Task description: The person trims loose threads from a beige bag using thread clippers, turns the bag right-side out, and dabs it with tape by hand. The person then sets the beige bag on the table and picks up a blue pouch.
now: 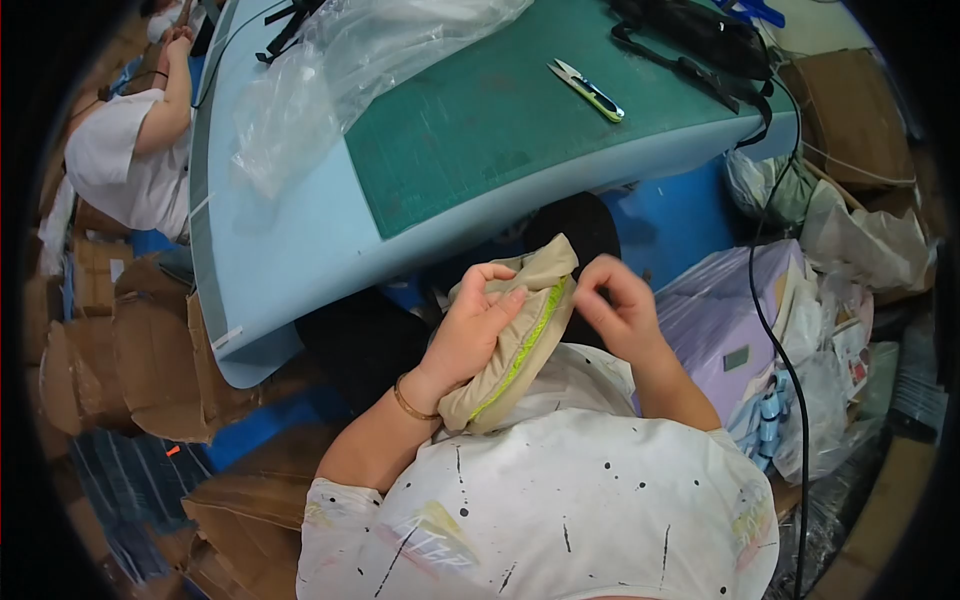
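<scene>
A beige fabric piece [478,408] with a bright lime-green strip along it, perhaps a zipper, is held over my lap in front of my shirt. My left hand [475,330] is closed around its left side, thumb lying on top of the cloth. At the upper right edge of the cloth is my right hand [622,308], fingers curled in and slightly blurred. Whatever it pinches, if anything, is too small to make out. A pair of thread snips [588,92] with green and blue handles lies on the green mat [450,150] beyond my hands.
Clear plastic bags [350,70] cover part of the pale blue table [270,260]. A black strapped bag [700,40] lies at the table's right. A black cable [765,310] hangs down beside purple wrapped goods [725,310]. Cardboard boxes [150,350] and another person [130,140] are at left.
</scene>
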`<state>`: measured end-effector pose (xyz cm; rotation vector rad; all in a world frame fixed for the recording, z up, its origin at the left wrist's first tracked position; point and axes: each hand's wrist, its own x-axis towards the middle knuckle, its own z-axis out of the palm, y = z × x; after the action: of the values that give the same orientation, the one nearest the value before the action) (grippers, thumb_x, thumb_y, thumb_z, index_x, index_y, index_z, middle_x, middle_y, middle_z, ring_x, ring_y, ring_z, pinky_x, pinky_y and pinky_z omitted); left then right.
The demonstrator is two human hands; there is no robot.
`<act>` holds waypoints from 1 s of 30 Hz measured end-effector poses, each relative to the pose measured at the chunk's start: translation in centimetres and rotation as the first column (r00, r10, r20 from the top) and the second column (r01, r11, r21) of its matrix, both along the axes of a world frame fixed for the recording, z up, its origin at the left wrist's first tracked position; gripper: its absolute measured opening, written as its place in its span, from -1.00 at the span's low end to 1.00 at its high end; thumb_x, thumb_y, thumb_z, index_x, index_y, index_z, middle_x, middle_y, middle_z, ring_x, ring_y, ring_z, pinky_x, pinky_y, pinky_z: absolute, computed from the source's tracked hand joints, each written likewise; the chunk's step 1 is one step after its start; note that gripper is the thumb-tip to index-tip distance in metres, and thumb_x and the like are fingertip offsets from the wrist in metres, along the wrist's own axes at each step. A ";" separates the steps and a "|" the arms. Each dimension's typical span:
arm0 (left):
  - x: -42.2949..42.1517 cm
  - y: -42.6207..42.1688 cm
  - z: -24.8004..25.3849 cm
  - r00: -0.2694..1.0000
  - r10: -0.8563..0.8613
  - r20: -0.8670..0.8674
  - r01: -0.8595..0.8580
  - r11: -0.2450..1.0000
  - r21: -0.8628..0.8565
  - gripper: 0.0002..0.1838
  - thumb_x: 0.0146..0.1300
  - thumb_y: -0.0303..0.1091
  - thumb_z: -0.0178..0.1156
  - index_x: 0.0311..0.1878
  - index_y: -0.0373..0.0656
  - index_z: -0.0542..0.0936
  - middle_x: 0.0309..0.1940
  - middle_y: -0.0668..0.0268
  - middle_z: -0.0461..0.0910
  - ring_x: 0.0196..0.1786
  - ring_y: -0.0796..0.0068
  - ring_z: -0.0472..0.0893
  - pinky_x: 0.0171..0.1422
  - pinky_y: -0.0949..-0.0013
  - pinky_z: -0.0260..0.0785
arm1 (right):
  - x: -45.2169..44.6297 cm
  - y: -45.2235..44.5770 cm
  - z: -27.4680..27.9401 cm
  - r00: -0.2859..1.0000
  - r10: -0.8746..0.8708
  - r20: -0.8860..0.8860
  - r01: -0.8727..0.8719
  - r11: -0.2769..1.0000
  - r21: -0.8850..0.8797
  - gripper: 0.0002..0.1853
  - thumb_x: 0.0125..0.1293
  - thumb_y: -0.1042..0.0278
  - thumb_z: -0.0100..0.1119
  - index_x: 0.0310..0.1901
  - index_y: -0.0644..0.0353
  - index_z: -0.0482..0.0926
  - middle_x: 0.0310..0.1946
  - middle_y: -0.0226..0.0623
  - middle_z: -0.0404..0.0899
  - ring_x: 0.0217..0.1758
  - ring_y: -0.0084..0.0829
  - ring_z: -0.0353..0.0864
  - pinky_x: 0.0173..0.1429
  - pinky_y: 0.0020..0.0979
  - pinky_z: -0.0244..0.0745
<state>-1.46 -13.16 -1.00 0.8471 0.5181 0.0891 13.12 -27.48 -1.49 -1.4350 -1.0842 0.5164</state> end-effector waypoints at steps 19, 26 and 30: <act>0.5 3.3 4.3 0.863 -0.425 -0.273 0.304 0.005 0.953 -0.80 0.13 -0.33 0.22 -0.21 -0.22 0.58 -0.32 0.20 0.51 -0.18 0.22 0.50 -0.09 0.31 0.38 | -0.1 -0.6 -1.9 0.954 -0.171 -0.244 0.103 0.958 -0.268 -0.73 0.31 0.17 0.15 -0.28 0.25 0.50 -0.46 -0.41 0.52 -0.38 -0.64 0.44 -0.28 -0.56 0.38; 2.7 0.0 -1.4 0.963 -0.245 0.114 -0.076 0.160 0.984 -0.90 0.12 -0.41 0.22 -0.31 -0.19 0.55 -0.43 0.23 0.45 -0.35 0.22 0.48 -0.30 0.28 0.34 | 2.0 -2.2 -1.9 0.965 -0.256 -0.058 0.221 0.912 -0.346 -0.72 0.29 0.18 0.17 -0.34 0.27 0.50 -0.52 -0.39 0.52 -0.43 -0.64 0.43 -0.33 -0.54 0.37; 3.9 -1.2 -2.3 0.960 -0.194 0.203 -0.166 0.187 0.968 -0.94 0.14 -0.45 0.18 -0.33 -0.22 0.54 -0.44 0.21 0.44 -0.37 0.20 0.48 -0.33 0.27 0.34 | 3.8 -3.5 -3.5 0.963 -0.233 -0.138 0.174 0.923 -0.343 -0.73 0.29 0.19 0.17 -0.33 0.28 0.50 -0.51 -0.42 0.51 -0.42 -0.65 0.41 -0.30 -0.54 0.37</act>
<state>2.44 -14.31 -3.33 2.1439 0.0816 0.5960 16.92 -30.94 -4.97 -1.7352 -0.7168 0.6820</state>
